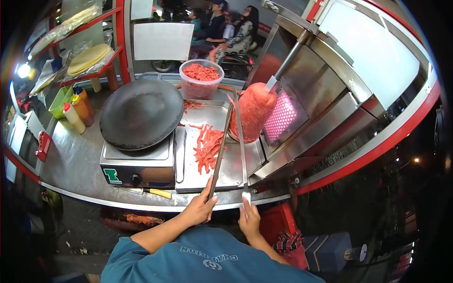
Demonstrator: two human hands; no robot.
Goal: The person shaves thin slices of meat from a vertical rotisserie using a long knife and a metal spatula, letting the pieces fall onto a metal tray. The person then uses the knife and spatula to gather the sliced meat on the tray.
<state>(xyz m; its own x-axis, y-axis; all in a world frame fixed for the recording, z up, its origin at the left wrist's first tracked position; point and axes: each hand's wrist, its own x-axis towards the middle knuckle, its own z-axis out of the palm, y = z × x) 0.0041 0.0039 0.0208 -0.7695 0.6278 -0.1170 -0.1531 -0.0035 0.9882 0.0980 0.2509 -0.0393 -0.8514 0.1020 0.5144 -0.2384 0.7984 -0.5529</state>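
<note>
Red meat on the vertical spit (254, 112) stands just beside the glowing heater (281, 118), and I see both long tools reaching up to it. My left hand (200, 209) has its fingers wrapped around the dark rod (221, 146); my right hand (248, 218) grips the handle of the long knife (241, 141). Cut strips (208, 148) lie on the steel tray (198, 174) below. Left of it sits the round black griddle (141, 113), and a tub of shavings (201, 78) stands behind.

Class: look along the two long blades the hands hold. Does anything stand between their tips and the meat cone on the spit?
Nothing visible does. The left hand and right hand hold the long blades, whose far ends already reach the meat cone, above the steel tray.
</note>
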